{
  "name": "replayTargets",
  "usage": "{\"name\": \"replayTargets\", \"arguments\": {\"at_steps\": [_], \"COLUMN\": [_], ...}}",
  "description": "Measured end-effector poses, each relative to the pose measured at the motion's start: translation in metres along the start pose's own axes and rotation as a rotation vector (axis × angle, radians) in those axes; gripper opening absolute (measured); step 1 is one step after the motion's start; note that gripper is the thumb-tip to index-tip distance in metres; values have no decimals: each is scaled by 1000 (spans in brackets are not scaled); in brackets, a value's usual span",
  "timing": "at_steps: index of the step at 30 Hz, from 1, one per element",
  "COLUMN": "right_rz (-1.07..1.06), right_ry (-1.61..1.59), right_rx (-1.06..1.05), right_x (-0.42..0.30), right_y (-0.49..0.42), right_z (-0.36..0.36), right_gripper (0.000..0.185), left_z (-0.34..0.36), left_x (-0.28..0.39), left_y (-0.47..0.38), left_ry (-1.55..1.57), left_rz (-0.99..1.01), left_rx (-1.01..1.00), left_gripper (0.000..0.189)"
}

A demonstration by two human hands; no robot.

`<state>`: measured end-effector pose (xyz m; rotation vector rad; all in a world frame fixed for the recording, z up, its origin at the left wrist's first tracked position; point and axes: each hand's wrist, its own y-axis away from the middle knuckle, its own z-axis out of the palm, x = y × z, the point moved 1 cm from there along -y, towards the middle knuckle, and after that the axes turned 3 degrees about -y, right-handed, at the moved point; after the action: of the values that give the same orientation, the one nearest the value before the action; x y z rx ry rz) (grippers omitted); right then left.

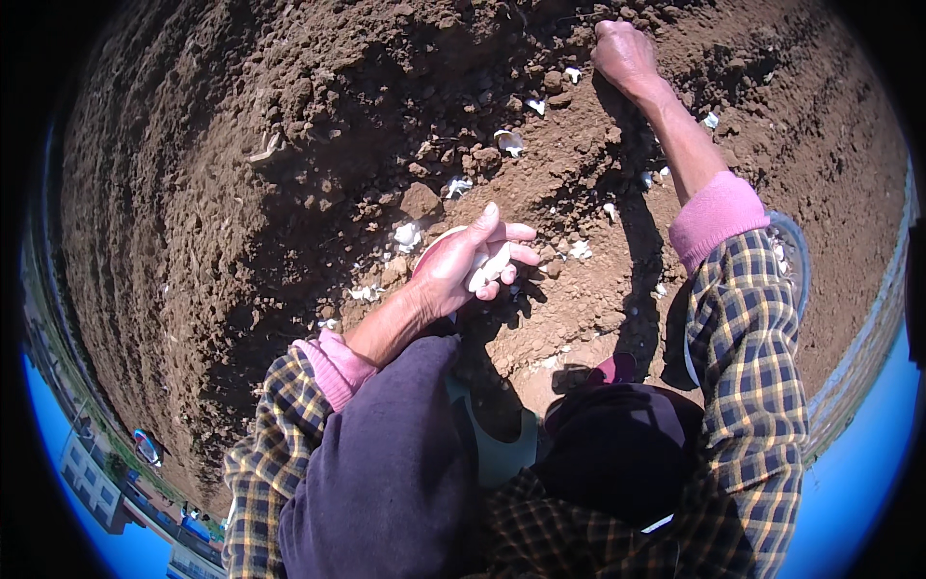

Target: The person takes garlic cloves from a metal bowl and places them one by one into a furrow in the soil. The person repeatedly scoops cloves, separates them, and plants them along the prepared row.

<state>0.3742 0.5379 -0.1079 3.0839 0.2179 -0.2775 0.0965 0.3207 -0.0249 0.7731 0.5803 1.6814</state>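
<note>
My left hand [481, 264] is palm up in front of my knee. Several white garlic cloves [490, 268] rest in its palm under loosely curled fingers. My right hand [626, 54] reaches far forward, closed and knuckles up, down at the tilled soil [405, 87]. Its fingertips are hidden, so whether they pinch anything does not show. White papery scraps, apparently garlic skin [508, 142], lie scattered between the hands. One small white piece [573, 74] sits just left of my right hand.
A bluish basin [801, 264] with pale pieces inside stands beside my right forearm, partly covered by the sleeve. Dark clods [421, 200] litter the furrow. A pink shoe [615, 368] shows by my right knee. Buildings [94, 478] stand at the field's far edge, lower left.
</note>
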Motion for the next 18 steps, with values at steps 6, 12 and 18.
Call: {"name": "replayTargets", "arguments": {"at_steps": [6, 12, 18], "right_rz": [-42, -48, 21], "right_ry": [-66, -353, -917], "right_rx": [26, 139, -142], "right_x": [1, -11, -74], "right_y": [13, 79, 169], "right_z": [-2, -46, -80], "right_gripper": [9, 21, 10], "left_z": [-2, -1, 7], "left_x": [14, 10, 19], "left_y": [-10, -13, -27], "left_ry": [76, 196, 234], "left_rz": [76, 84, 104], "left_rx": [-11, 68, 68], "left_gripper": [65, 56, 55]}}
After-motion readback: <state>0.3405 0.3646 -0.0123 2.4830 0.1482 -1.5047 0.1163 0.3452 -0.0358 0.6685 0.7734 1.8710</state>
